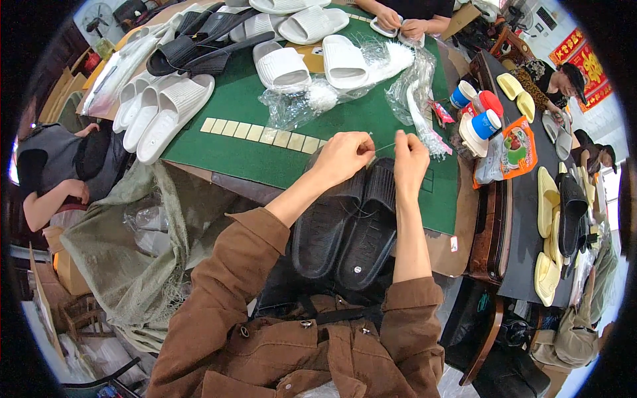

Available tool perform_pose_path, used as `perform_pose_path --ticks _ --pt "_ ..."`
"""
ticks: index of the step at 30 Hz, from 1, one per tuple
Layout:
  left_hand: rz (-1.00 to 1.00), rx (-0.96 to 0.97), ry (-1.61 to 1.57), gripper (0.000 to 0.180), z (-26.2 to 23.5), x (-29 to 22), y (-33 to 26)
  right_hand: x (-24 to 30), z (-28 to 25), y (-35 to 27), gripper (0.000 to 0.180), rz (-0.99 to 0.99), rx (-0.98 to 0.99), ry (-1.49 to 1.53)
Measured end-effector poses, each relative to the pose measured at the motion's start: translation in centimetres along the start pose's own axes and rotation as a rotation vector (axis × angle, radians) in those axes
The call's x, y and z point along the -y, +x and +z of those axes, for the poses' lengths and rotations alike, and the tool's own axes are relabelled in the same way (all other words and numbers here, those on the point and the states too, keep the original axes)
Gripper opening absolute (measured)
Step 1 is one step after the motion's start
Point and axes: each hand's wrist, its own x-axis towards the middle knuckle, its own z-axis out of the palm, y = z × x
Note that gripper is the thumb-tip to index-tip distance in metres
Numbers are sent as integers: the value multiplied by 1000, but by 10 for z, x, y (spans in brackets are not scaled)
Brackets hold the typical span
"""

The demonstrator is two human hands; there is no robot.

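Note:
A pair of black slide slippers, the left slipper (321, 237) and the right slipper (369, 247), lies side by side at the near edge of the green-topped table, soles up front with heels toward me. Above their straps, my left hand (345, 159) is closed in a pinch, and my right hand (411, 159) pinches opposite it. A thin string (385, 146) runs between the fingertips of both hands. Another fine loop seems to lie across the slippers' inner edges. Beyond my right hand lies a bundle of white strings (419, 113) in clear plastic.
White slippers (158, 118) and black slippers (174, 56) cover the table's far left. A row of pale tiles (255, 132) lies ahead. To the right are tubs (486, 123) and an orange pouch (514, 151). A co-worker's hands (402, 28) work across the table; other people sit around.

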Motion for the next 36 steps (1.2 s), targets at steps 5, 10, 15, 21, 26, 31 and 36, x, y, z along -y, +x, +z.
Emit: perform_pose_path --ticks 5,10,15,21,26,31,36 --pt "33 -63 -14 13 2 4 2 2 7 -4 36 -115 335 -194" --pt "3 -60 -34 13 -1 1 2 4 7 -5 36 -146 178 -161" --pt "9 -45 -71 13 1 2 2 -1 6 -1 32 -190 95 -83" --pt "-59 -89 -58 13 0 9 3 3 12 -7 24 -306 318 -232" --pt "-71 -46 -50 13 0 6 3 2 5 -2 24 -237 100 -121" --pt "-74 0 10 12 -1 7 1 3 -7 3 18 -98 3 7" --pt "-53 1 -76 15 -1 5 2 4 -15 7 15 -297 106 -196"
